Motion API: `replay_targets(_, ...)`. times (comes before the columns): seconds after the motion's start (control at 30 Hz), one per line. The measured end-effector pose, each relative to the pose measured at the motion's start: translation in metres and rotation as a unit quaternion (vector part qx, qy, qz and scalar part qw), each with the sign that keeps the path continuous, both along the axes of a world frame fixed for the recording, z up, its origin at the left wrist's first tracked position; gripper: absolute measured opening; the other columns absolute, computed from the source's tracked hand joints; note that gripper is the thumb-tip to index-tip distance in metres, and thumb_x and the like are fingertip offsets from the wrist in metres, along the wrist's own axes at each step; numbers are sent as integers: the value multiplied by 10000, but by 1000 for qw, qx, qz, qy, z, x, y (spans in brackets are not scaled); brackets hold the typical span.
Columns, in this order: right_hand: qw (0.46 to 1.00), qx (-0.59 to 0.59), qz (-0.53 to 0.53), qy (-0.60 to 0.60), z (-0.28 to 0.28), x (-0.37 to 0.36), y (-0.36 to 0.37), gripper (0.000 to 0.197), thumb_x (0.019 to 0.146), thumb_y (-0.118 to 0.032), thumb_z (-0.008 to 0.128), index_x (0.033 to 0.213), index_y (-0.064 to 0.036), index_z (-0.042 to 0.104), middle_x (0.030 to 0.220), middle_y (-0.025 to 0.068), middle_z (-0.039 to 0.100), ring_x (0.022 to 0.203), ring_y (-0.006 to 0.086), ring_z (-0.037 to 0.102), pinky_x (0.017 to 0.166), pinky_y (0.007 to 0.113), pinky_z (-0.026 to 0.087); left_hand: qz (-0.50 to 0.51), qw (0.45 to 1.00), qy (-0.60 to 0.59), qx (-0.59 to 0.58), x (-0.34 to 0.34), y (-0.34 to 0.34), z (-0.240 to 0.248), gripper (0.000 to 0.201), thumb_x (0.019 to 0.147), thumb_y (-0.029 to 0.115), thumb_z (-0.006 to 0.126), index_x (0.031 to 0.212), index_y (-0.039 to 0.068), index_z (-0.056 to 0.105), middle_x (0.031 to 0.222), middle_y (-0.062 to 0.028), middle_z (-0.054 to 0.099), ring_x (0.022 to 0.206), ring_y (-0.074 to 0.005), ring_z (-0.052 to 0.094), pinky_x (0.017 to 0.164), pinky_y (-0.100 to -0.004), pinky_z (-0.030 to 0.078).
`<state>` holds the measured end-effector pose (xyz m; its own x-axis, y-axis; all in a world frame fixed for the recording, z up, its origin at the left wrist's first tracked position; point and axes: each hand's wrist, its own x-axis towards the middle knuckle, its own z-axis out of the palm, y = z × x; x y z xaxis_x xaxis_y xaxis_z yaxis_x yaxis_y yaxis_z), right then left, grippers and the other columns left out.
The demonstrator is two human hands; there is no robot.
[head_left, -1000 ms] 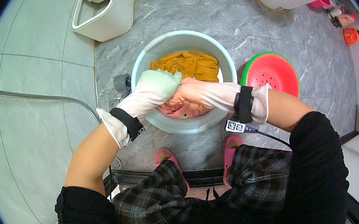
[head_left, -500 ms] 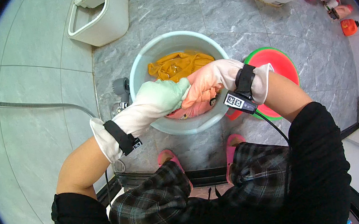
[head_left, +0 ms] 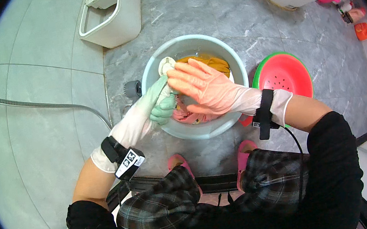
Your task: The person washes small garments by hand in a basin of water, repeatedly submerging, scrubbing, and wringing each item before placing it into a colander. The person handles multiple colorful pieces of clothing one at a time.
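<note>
1. Basin (head_left: 204, 130): one, pale blue, standing on the grey tiled floor (head_left: 190, 17).
2. Mustard cloth (head_left: 217, 65): bunched inside, toward the basin's far rim.
3. Pink cloth (head_left: 187, 116): inside, along the near rim, partly hidden beneath the right hand (head_left: 210, 90).
4. Progress: both cloths lie in the basin, so I judge the work under way; how much is done or left I cannot tell from my end.
5. Left hand (head_left: 156, 95): green-gloved, over the basin's left edge, fingers curled around the pale handle of a white round-headed fitting (head_left: 167, 64), perhaps a shower head.
6. Right hand: orange-gloved, back upward, fingers extended and slightly parted; I see nothing held. Fingertips near the fitting's head; contact unconfirmed.
7. Red perforated basket (head_left: 286, 74): green-rimmed, on the floor beyond the basin's right edge.
</note>
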<state>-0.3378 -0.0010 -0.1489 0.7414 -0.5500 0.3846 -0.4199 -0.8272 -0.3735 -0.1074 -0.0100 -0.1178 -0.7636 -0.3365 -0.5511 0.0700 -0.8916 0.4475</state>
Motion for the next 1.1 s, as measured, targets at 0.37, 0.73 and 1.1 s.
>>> replay_targets(0.37,981,-130,141,-36,33,16,-17,500,742,-155,604,1238,-213,593,844,49,559,793,270,617,610,409,489,-51,913,304,268,-15,27,-48,339,960,397,501,765,125,558,534,24,426,396,-90,378,341,-223,292)
replay_targets(0.73,981,-113,129,85,38,21,-2,457,832,-166,560,1278,-84,505,899,105,625,801,304,678,558,410,568,-234,971,-9,-40,-11,20,-5,298,843,270,742,994,66,584,620,52,468,474,-39,389,421,-205,321)
replay_targets(1.1,970,36,32,238,21,22,-11,246,857,-220,530,935,-42,681,905,163,703,835,337,707,640,461,573,-205,920,-310,-126,-40,19,-4,271,845,409,734,807,162,628,582,79,433,484,-61,378,432,-223,256)
